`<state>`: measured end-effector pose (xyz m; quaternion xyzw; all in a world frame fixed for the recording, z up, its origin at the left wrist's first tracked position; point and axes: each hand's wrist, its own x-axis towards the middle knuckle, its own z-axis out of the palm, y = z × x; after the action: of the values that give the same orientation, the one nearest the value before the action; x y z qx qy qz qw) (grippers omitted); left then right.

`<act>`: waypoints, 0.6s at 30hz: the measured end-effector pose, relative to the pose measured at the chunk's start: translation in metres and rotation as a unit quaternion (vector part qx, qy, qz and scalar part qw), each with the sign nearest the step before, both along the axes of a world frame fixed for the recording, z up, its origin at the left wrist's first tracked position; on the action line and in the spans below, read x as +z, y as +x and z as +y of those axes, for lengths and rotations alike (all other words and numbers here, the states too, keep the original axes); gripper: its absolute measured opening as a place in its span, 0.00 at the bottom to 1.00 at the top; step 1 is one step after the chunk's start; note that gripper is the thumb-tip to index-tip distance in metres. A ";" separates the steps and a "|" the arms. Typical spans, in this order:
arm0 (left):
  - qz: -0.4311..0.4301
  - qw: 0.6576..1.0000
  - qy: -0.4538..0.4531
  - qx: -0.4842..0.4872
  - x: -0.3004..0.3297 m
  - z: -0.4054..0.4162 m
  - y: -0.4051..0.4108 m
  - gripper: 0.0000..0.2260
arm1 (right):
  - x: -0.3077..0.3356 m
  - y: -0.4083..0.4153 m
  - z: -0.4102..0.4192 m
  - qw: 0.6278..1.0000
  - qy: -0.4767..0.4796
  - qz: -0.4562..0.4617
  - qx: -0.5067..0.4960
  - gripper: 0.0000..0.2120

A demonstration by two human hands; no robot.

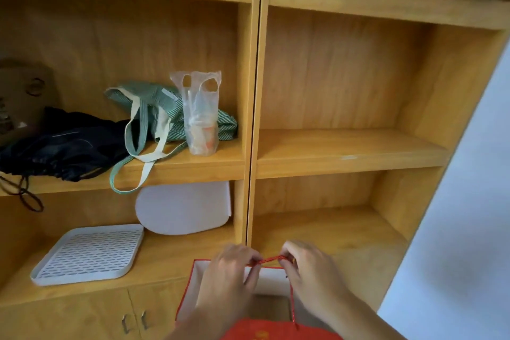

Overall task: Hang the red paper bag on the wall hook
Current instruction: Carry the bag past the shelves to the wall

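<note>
The red paper bag (271,330) hangs at the bottom middle of the head view, its mouth open and its white inside showing. Its red cord handles (271,259) are stretched taut between my two hands. My left hand (229,276) pinches the cords at their left end. My right hand (309,270) pinches them at the right end, and one strand runs down from it to the bag's near wall. No wall hook is in view.
A wooden shelf unit (255,119) fills the view. Its left bays hold a green striped tote (162,116), a clear plastic bag with a cup (200,119), a black bag (60,146), a white slotted tray (91,254) and a white board (185,207). A white wall (469,229) stands right.
</note>
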<state>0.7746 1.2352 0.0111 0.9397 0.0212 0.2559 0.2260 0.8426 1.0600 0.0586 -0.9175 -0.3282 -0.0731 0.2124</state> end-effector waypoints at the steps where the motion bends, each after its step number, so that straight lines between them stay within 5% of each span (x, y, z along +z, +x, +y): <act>1: -0.001 1.000 -0.002 -0.008 -0.003 0.002 0.006 0.04 | -0.003 0.004 0.001 1.000 0.001 0.004 -0.011 0.04; 5: -0.029 0.998 -0.010 -0.049 -0.011 0.001 0.033 0.02 | -0.009 0.016 -0.011 0.999 0.004 0.013 -0.047 0.03; 18: -0.051 0.975 0.065 -0.208 0.032 -0.115 0.125 0.19 | 0.026 0.024 -0.146 0.969 0.056 0.014 -0.240 0.06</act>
<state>0.8994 1.1204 0.0432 0.9221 -0.2027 0.2514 0.2133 0.8667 0.9142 0.0848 -0.9571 -0.0908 -0.1277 0.2439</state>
